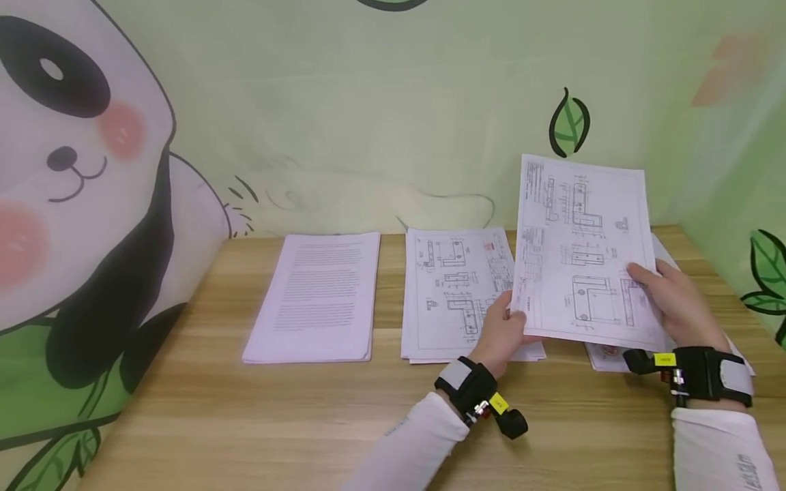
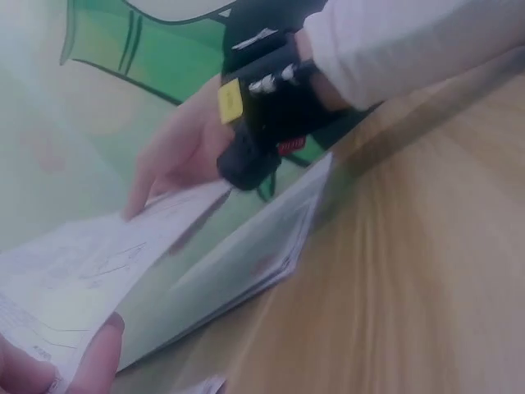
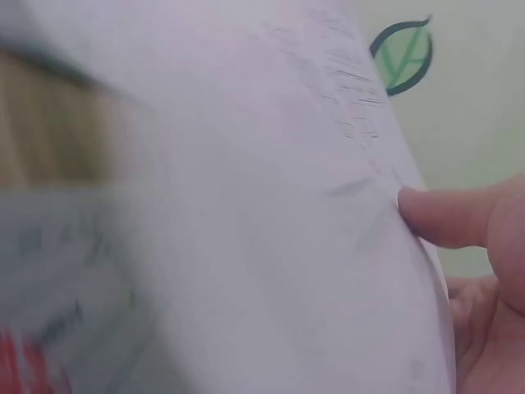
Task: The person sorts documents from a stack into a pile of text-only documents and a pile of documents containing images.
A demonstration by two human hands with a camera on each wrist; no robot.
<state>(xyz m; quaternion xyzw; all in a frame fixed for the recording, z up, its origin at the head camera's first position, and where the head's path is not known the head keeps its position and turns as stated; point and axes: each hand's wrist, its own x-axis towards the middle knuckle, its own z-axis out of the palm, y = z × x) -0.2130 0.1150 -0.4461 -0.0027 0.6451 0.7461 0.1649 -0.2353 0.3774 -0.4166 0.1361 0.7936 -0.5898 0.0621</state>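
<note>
A sheet with technical drawings [image 1: 555, 245] is held up in both hands, tilted above the table. My left hand [image 1: 499, 335] pinches its lower left corner, thumb on the printed face. At the right edge, my right hand [image 1: 688, 310] grips it with the thumb in front and fingers behind. The right wrist view shows this drawing sheet [image 3: 271, 213] curving close to the camera. Beneath it, a right-hand paper stack [image 1: 604, 359] is mostly hidden. Left of the raised sheet lies a middle stack of drawings [image 1: 430, 341], partly covered by my left hand.
A stack of text pages [image 1: 319, 300] lies farther left on the wooden table [image 1: 276, 423]. Behind the table rises a green wall [image 1: 344, 123] with a painted panda and leaves. Both wrists wear black straps with small camera mounts.
</note>
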